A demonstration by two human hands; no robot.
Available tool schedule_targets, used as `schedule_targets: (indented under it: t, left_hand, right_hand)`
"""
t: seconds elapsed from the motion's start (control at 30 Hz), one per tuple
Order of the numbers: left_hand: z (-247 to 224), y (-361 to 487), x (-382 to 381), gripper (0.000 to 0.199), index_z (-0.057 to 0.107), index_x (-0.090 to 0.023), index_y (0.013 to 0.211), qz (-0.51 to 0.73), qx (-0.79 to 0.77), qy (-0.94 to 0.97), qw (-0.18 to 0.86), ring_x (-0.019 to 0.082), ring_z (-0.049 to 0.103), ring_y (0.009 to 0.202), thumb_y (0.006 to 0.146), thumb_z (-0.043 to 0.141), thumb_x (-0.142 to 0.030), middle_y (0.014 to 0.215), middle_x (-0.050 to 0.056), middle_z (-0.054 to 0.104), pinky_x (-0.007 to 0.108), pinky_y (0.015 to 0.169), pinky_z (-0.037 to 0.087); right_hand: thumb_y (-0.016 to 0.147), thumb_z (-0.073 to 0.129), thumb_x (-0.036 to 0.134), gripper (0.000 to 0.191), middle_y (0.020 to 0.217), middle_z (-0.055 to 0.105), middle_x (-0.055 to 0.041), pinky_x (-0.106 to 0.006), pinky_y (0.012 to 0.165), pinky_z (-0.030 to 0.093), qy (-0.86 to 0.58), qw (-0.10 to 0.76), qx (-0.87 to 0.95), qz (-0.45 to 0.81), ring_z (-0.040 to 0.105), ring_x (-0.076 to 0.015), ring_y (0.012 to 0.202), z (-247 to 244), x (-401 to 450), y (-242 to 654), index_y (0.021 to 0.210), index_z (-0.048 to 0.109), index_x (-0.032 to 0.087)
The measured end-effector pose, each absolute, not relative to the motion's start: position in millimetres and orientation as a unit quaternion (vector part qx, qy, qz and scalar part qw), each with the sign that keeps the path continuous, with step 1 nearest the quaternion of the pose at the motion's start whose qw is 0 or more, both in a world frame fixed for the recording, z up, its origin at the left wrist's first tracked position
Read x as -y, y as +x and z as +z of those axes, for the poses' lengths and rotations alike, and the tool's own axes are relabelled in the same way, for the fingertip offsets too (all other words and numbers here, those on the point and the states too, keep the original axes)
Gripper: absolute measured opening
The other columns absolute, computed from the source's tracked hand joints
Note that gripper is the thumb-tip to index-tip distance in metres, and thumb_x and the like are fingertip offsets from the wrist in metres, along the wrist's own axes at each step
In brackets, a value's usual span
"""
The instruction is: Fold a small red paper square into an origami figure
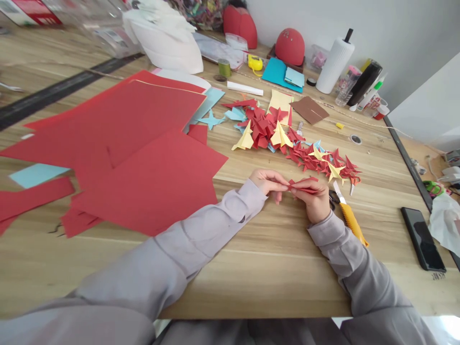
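Observation:
Between my two hands is a small piece of folded red paper (pixel 308 190), held just above the wooden table. My left hand (pixel 268 182) pinches its left end between thumb and fingers. On the other side my right hand (pixel 314 199) grips the same paper, with the thumb below and the fingers along it. Part of the paper is hidden by the fingers. Just beyond the hands lies a heap of folded red paper pieces (pixel 264 127), with yellow and light blue ones among them. A row of folded paper stars (pixel 316 158) extends right from the heap.
Large red paper sheets (pixel 154 177) cover the table's left side. A yellow-handled cutter (pixel 352 223) and scissors (pixel 354 182) lie by my right hand. A black phone (pixel 422 238) rests at the right. Along the back stand a white roll (pixel 335 64) and a yellow tape measure (pixel 255 63).

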State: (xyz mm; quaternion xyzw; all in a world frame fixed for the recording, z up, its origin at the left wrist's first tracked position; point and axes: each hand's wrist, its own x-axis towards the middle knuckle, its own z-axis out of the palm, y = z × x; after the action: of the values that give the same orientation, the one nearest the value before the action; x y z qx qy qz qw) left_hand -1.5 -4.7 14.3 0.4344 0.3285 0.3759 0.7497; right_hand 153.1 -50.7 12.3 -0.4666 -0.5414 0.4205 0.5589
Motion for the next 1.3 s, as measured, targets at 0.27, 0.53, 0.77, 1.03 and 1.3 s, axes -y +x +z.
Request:
schedule_targets:
  t: [0.27, 0.53, 0.77, 1.03, 1.3]
  left_hand:
    - [16.1, -0.1, 4.4, 0.025, 0.066, -0.01, 0.061, 0.374, -0.33, 0.39, 0.774, 0.014, 0.057, 0.037, 0.043, 0.082, -0.017, 0.044, 0.002, 0.062, 0.024, 0.037, 0.049]
    - [11.2, 1.8, 7.2, 0.032, 0.062, -0.01, 0.068, 0.419, -0.301, 0.393, 0.761, 0.014, 0.058, 0.039, 0.048, 0.083, -0.025, 0.045, 0.001, 0.062, 0.024, 0.038, 0.05]
    - [16.1, -0.8, 6.8, 0.028, 0.062, -0.01, 0.061, 0.395, -0.337, 0.407, 0.752, 0.014, 0.056, 0.034, 0.046, 0.082, -0.023, 0.04, 0.002, 0.06, 0.022, 0.034, 0.046]
    - [15.2, -1.4, 5.5, 0.018, 0.065, -0.008, 0.07, 0.388, -0.33, 0.362, 0.781, 0.018, 0.061, 0.04, 0.054, 0.073, -0.009, 0.052, 0.005, 0.067, 0.026, 0.039, 0.052]
    - [12.0, -3.4, 2.1, 0.018, 0.067, -0.006, 0.081, 0.37, -0.284, 0.346, 0.814, 0.022, 0.067, 0.051, 0.063, 0.067, -0.007, 0.068, 0.011, 0.071, 0.03, 0.045, 0.055]
  right_hand:
    - [0.064, 0.076, 0.027, 0.014, 0.06, 0.066, 0.0011, -0.027, 0.048, 0.047, -0.482, 0.559, 0.494, 0.459, 0.057, -0.0128, 0.05, 9.0, 51.0, 152.2, 0.077, 0.073, 0.023]
    - [0.063, 0.076, 0.022, 0.01, 0.066, 0.069, 0.001, -0.024, 0.046, 0.046, -0.462, 0.599, 0.445, 0.479, 0.057, -0.0108, 0.048, 6.9, 48.6, 151.6, 0.072, 0.073, 0.022]
    - [0.065, 0.075, 0.024, 0.013, 0.062, 0.068, 0.0006, -0.026, 0.048, 0.047, -0.473, 0.568, 0.475, 0.477, 0.057, -0.0121, 0.05, 5.9, 49.8, 153.9, 0.078, 0.073, 0.022]
    - [0.065, 0.074, 0.022, 0.009, 0.063, 0.067, 0.0005, -0.026, 0.052, 0.046, -0.477, 0.59, 0.458, 0.462, 0.056, -0.0112, 0.051, 6.9, 49.2, 152.8, 0.074, 0.073, 0.021]
    - [0.062, 0.075, 0.022, 0.013, 0.06, 0.066, 0.0016, -0.026, 0.049, 0.046, -0.494, 0.603, 0.426, 0.459, 0.056, -0.0117, 0.049, 3.1, 47.5, 154.5, 0.075, 0.073, 0.021]
